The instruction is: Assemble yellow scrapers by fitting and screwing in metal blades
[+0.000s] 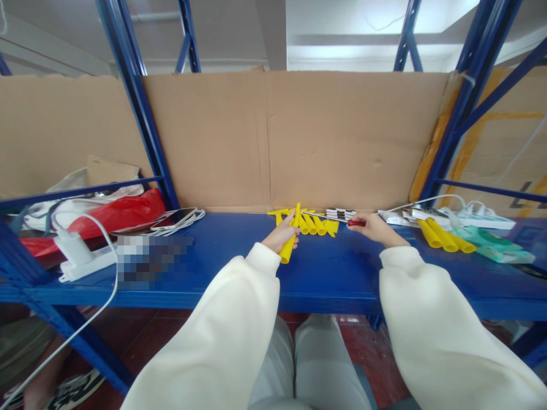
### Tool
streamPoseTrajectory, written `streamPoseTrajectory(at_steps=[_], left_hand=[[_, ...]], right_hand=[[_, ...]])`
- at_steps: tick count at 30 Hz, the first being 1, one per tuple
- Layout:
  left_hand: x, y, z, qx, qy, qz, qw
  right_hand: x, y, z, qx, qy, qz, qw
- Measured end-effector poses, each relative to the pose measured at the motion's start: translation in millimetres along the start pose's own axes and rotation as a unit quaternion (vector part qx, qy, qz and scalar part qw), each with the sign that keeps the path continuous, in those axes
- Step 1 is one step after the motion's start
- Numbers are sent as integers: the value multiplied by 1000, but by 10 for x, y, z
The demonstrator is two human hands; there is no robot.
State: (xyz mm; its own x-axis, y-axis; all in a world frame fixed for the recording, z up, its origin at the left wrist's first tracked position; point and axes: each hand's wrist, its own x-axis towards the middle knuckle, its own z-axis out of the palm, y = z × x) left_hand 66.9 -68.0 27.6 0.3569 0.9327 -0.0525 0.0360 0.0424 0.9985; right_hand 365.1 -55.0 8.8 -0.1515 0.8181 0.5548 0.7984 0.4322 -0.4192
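Observation:
My left hand (281, 233) is closed around a yellow plastic tube (287, 251), tilted with its open end toward me and a narrower end pointing away. My right hand (376, 229) grips the dark red handle of a screwdriver (356, 222). The long metal shaft reaches left to the upper part of the held tube; whether the tip touches it I cannot tell. Behind and between my hands lie several more yellow tubes (319, 226) in a row on the blue shelf (329, 270). Small black-and-white items (341, 213) sit just behind the screwdriver.
Three yellow tubes (447, 238) lie at the right beside a green plastic packet (493, 245) and a white power strip (487, 219). To the left are a red bag (123, 213), a phone (174, 221) and a plugged-in white adapter (74, 246) with a hanging cable. Cardboard (342, 136) closes the back.

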Motion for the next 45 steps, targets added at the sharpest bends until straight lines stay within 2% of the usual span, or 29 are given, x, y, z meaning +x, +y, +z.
streamPoseTrajectory(at_steps=[6, 12, 19, 25, 28, 33, 40, 45], left_hand=[[-20, 12, 16, 13, 16, -10, 1000], [-18, 24, 24, 20, 19, -14, 1000], [-14, 19, 29, 20, 23, -14, 999], [27, -2, 0, 3, 14, 2, 1000], [38, -9, 0, 10, 24, 3, 1000], [8, 2, 32, 35, 34, -5, 999], [-14, 11, 40, 32, 34, -3, 999], [33, -13, 2, 18, 22, 4, 1000]], right_hand=[[20, 113, 32, 5, -15, -20, 1000], [32, 201, 111, -59, 29, 43, 997], [10, 123, 82, -41, 24, -10, 999], [6, 68, 77, -11, -5, -34, 999], [13, 99, 102, -14, -9, -11, 1000], [18, 195, 126, -54, 20, 57, 997], [1, 142, 104, -36, 29, -8, 999], [-15, 55, 71, -34, 5, -29, 999]])
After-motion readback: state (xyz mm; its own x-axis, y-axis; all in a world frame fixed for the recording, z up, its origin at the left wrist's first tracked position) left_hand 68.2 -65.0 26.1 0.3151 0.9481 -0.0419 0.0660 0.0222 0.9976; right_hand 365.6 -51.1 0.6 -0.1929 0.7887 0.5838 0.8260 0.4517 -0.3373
